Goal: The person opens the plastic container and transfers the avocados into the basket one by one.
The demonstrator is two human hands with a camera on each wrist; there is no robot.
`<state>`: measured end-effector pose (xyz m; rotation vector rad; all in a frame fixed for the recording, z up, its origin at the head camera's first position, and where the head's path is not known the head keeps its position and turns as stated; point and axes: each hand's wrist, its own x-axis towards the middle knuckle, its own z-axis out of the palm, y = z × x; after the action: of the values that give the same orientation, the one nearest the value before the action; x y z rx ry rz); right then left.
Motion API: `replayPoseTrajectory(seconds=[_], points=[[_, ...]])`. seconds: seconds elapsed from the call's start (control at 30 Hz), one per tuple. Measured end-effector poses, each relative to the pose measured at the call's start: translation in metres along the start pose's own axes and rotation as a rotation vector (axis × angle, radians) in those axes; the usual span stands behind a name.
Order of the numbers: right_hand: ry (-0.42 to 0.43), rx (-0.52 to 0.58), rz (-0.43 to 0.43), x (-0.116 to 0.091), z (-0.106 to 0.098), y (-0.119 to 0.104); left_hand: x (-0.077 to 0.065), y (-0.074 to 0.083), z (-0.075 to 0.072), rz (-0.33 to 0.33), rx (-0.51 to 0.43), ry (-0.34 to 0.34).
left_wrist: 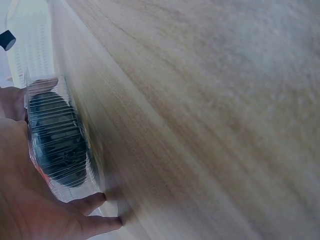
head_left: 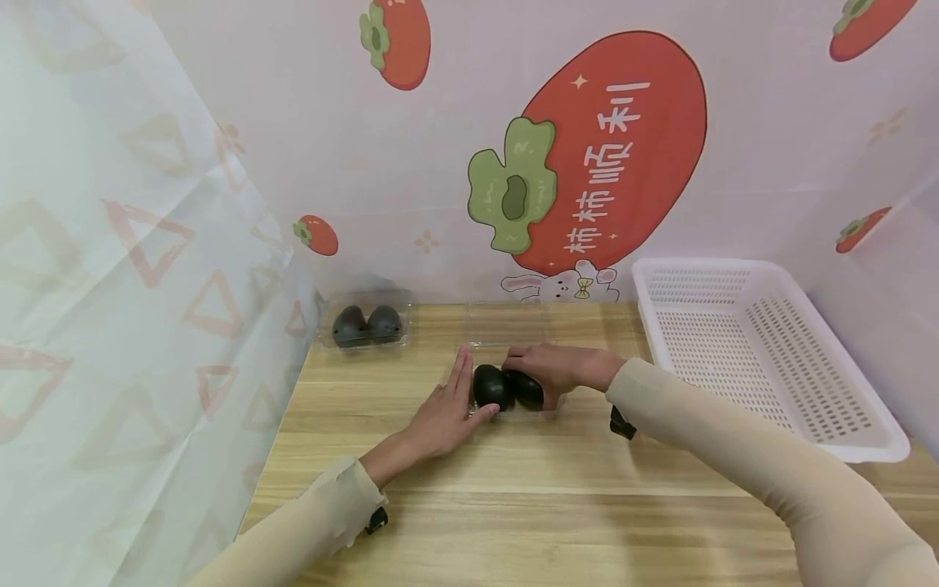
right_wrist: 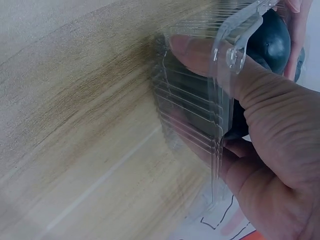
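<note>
An open clear plastic clamshell box point(head_left: 513, 414) stands on the table with its lid point(head_left: 508, 324) folded back behind it. Two smooth, dark avocados are in the base: the left avocado point(head_left: 491, 386) and, partly hidden by fingers, the right avocado point(head_left: 525, 390). My right hand point(head_left: 553, 368) reaches into the box from the right and grips the right avocado, thumb and fingers on either side of it. With fingers extended, my left hand point(head_left: 447, 412) rests along the box's left side, its thumb near the front edge. Through the ribbed wall, the left wrist view shows a dark avocado point(left_wrist: 57, 137).
A second clear box point(head_left: 365, 346) holding two dark avocados point(head_left: 383, 324) stands at the back left. At the right is a white perforated basket point(head_left: 734, 359). A printed cloth backdrop point(head_left: 440, 163) rises behind the wooden table point(head_left: 469, 505), with another cloth point(head_left: 147, 326) on the left.
</note>
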<state>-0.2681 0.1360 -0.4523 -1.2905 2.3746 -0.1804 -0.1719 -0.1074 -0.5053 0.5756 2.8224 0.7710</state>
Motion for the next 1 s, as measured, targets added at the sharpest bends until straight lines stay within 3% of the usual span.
replayPoseTrajectory(seconds=[0.53, 1.0], points=[[0.116, 0.030, -0.040, -0.011, -0.003, -0.001, -0.001, 0.000, 0.000, -0.009, 0.006, -0.012], [0.238, 0.206, -0.042, -0.022, -0.005, 0.008, 0.000, 0.002, 0.000, -0.004, -0.009, 0.003]])
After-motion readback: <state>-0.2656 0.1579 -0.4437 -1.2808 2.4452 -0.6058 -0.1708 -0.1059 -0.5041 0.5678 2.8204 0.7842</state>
